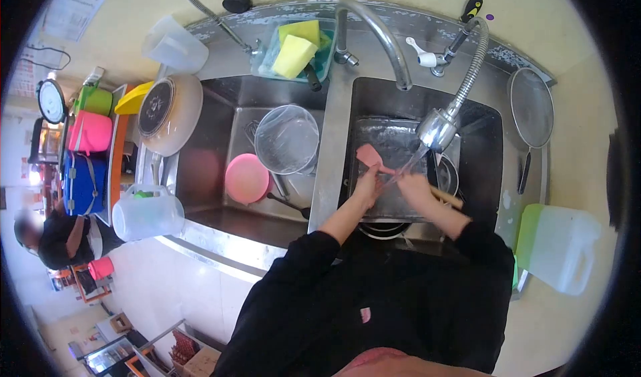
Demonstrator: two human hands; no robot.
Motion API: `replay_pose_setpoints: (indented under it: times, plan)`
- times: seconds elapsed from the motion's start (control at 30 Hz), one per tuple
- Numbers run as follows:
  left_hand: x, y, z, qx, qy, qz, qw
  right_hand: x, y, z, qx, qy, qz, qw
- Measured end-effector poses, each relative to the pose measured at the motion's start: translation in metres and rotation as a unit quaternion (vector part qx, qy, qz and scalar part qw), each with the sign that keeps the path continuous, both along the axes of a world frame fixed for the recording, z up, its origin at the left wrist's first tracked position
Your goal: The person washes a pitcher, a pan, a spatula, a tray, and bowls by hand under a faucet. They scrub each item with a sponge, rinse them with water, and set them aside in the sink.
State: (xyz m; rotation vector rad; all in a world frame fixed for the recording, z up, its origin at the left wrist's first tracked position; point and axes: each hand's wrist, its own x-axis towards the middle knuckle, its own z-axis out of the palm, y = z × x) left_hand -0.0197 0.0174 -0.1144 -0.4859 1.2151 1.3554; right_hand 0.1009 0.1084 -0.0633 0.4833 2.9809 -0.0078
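Observation:
My left hand point(367, 187) is closed around a pink spatula point(370, 155) near its blade, over the right sink basin point(491, 176). My right hand point(415, 189) is closed at the handle end, its fingers partly blurred. Water runs from a chrome spray head point(437, 128) onto the spatula and hands. Beneath them, a wet rectangular metal tray point(394, 133) lies in the basin. A light wooden handle point(447, 197) sticks out beside my right wrist; what it belongs to is hidden. A round pan point(449, 173) is partly covered at the tray's right.
The left basin holds a clear round container point(287, 140), a pink bowl point(247, 178) and dark utensils. Yellow sponges point(295, 56) sit in a tub behind. A strainer point(532, 106) and a jug point(557, 247) stand right. Another person point(63, 240) is at far left.

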Motion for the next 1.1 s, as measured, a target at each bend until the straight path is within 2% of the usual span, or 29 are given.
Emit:
replay_pose_setpoints:
  times: [0.03, 0.07, 0.13, 0.23, 0.3, 0.33, 0.4, 0.47, 0.5, 0.53, 0.6, 0.67, 0.73, 0.8, 0.87, 0.9, 1.0, 1.1]
  plan:
    - [0.0, 0.002, 0.032, 0.026, 0.027, -0.02, 0.999, 0.012, -0.02, 0.027, 0.01, -0.004, -0.017, 1.0]
    - [0.008, 0.0, 0.035, 0.056, 0.041, 0.023, 0.997, 0.022, -0.038, 0.042, 0.022, -0.007, -0.034, 0.999]
    - [0.033, 0.0, 0.04, 0.122, 0.072, 0.106, 0.984, 0.05, -0.065, 0.032, -0.039, 0.025, -0.093, 0.995]
    - [0.033, -0.003, 0.068, 0.102, 0.144, 0.087, 0.98, 0.046, -0.089, 0.096, -0.05, 0.133, -0.061, 0.988]
    - [0.029, -0.01, 0.069, 0.075, 0.18, 0.051, 0.98, 0.018, -0.099, 0.155, -0.116, 0.12, -0.086, 0.982]
    - [0.029, -0.013, 0.072, 0.08, 0.184, 0.071, 0.977, -0.005, -0.103, 0.176, -0.147, 0.114, -0.1, 0.977]
    - [0.042, -0.026, 0.075, 0.087, 0.188, 0.11, 0.972, -0.064, -0.109, 0.195, -0.123, 0.241, -0.068, 0.96]
    - [0.057, -0.036, 0.078, 0.098, 0.193, 0.153, 0.964, -0.141, -0.096, 0.199, -0.128, 0.285, -0.06, 0.948]
    - [0.06, -0.039, 0.079, 0.105, 0.198, 0.177, 0.958, -0.189, -0.083, 0.19, -0.114, 0.346, -0.088, 0.927]
    - [0.061, -0.043, 0.075, 0.115, 0.203, 0.19, 0.954, -0.232, -0.069, 0.183, -0.091, 0.356, -0.115, 0.923]
    - [0.066, -0.05, 0.05, 0.144, 0.207, 0.204, 0.946, -0.308, -0.026, 0.158, 0.004, 0.329, -0.148, 0.933]
    - [0.072, -0.039, -0.01, 0.196, 0.185, 0.219, 0.938, -0.357, 0.014, 0.12, 0.034, 0.263, -0.126, 0.956]
    - [0.081, -0.032, -0.064, 0.241, 0.149, 0.238, 0.929, -0.364, 0.02, 0.131, -0.009, 0.143, -0.14, 0.98]
    - [0.072, -0.049, -0.021, 0.236, 0.167, 0.223, 0.931, -0.379, 0.017, 0.122, -0.02, 0.081, -0.129, 0.988]
    - [0.047, -0.07, 0.055, 0.215, 0.306, 0.179, 0.91, -0.392, 0.03, 0.11, -0.003, 0.11, -0.119, 0.987]
    - [0.041, -0.074, 0.07, 0.207, 0.328, 0.161, 0.908, -0.395, 0.03, 0.115, 0.009, 0.14, -0.126, 0.982]
    - [0.034, -0.069, 0.061, 0.214, 0.316, 0.116, 0.917, -0.384, 0.025, 0.126, -0.005, 0.268, -0.143, 0.953]
    - [0.026, -0.063, 0.055, 0.224, 0.248, 0.082, 0.939, -0.327, -0.014, 0.158, -0.059, 0.267, -0.169, 0.947]
